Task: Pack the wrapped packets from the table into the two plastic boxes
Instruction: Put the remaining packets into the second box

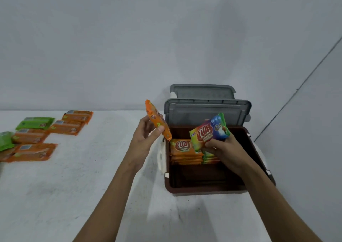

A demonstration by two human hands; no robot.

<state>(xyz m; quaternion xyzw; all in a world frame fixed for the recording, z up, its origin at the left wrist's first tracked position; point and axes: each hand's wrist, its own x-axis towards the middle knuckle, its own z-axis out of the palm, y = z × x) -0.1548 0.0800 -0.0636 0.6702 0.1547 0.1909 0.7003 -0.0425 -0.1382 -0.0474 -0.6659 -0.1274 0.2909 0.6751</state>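
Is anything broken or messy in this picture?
Nothing looks broken or spilled. The packets on the table lie a bit jumbled at the left, some overlapping, while those in the brown box sit in neat stacks.

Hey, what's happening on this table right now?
A person is packing packets into the open brown box. Their left hand holds an orange packet above its left rim, and their right hand holds a multicoloured packet over the inside. A stack of orange packets already sits inside. More loose packets lie on the table.
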